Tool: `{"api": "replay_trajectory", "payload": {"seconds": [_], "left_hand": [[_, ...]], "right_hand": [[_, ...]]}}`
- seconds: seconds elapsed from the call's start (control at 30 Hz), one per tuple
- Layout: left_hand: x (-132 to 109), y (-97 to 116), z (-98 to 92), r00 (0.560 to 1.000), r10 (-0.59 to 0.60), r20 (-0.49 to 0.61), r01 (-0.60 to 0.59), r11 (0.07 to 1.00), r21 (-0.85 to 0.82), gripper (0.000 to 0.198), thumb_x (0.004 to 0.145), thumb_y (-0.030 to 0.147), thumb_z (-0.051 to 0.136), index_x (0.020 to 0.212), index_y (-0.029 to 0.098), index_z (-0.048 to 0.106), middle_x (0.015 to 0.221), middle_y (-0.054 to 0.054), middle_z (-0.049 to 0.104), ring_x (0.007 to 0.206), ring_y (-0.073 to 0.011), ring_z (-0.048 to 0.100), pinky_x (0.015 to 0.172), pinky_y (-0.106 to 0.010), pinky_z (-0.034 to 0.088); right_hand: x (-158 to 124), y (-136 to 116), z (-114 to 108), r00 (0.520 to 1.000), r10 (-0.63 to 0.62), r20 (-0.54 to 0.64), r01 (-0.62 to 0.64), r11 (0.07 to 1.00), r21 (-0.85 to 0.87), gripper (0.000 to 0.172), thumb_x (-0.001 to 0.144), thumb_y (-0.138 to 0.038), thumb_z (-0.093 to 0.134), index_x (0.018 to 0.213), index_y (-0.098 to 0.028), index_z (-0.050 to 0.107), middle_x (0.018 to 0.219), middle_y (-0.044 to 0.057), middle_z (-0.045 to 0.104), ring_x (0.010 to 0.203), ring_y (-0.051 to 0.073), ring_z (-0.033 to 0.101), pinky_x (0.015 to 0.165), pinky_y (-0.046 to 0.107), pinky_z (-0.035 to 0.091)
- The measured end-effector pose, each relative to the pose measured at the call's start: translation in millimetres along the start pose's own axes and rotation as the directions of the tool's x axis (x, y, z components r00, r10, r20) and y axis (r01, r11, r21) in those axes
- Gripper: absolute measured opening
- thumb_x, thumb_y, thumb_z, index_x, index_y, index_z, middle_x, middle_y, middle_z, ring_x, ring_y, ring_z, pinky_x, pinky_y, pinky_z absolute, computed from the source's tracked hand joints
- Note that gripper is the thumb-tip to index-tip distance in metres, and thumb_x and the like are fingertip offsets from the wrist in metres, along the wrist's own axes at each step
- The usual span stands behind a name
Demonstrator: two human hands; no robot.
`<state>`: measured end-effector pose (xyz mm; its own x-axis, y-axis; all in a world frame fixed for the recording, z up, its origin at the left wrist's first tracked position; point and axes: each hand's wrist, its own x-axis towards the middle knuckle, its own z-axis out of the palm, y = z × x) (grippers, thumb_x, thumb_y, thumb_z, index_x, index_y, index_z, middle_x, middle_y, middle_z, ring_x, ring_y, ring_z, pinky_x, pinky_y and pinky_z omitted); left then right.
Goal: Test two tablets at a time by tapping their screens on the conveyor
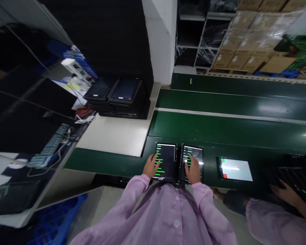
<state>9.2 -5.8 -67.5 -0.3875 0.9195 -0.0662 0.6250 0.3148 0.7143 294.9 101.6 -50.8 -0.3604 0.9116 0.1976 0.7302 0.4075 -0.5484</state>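
Two tablets lie side by side on the green bench in front of me, both showing dark screens with lines of green text. Over the left edge of the left tablet [168,160] rests my left hand [151,166], its fingers apart on the screen. My right hand [193,169] lies over the lower part of the right tablet [198,153], fingers spread and holding nothing. Whether each fingertip presses the glass I cannot tell. Farther right, a third tablet [236,169] with a bright white screen and small green and red corner blocks lies flat on the bench.
Stacked dark tablets [124,89] stand on a white board [117,136] at the left. A co-worker's hand [287,193] touches a pile of black devices [295,173] at the right. A keyboard [49,146] with cables sits far left. Cartons [244,44] are piled beyond the green bench [219,131].
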Motion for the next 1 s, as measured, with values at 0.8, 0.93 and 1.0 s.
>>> {"api": "replay_trajectory", "payload": {"seconds": [0.8,0.93,1.0], "left_hand": [[-13.0,-17.7,17.5,0.879,-0.476,0.037,0.445,0.789,-0.423,0.063,0.089,0.056,0.062,0.140,0.020,0.057,0.155,-0.017,0.053,0.148,-0.0333,0.045,0.123,-0.050,0.035],[-18.2,-9.2,9.6,0.849,-0.527,0.046,0.482,0.736,-0.475,0.067,0.092,0.057,0.059,0.148,0.020,0.052,0.158,-0.014,0.050,0.148,-0.0333,0.044,0.121,-0.050,0.039],[-24.7,2.9,4.6,0.862,-0.506,0.047,0.461,0.740,-0.490,0.068,0.094,0.059,0.057,0.152,0.024,0.048,0.160,-0.010,0.048,0.150,-0.0322,0.043,0.123,-0.051,0.038]], "right_hand": [[-1.9,-101.4,73.5,0.868,0.347,0.355,-0.443,0.864,0.240,0.079,0.091,-0.028,0.058,0.154,0.010,0.028,0.158,0.032,0.039,0.148,0.038,0.041,0.121,0.049,0.036],[0.2,-109.5,76.3,0.879,0.356,0.318,-0.446,0.849,0.283,0.078,0.091,-0.031,0.062,0.154,0.004,0.033,0.156,0.027,0.045,0.147,0.038,0.044,0.120,0.050,0.038],[-2.9,-107.3,67.5,0.907,0.335,0.256,-0.408,0.851,0.331,0.077,0.092,-0.037,0.062,0.156,-0.003,0.035,0.157,0.023,0.047,0.147,0.036,0.045,0.120,0.050,0.038]]}}
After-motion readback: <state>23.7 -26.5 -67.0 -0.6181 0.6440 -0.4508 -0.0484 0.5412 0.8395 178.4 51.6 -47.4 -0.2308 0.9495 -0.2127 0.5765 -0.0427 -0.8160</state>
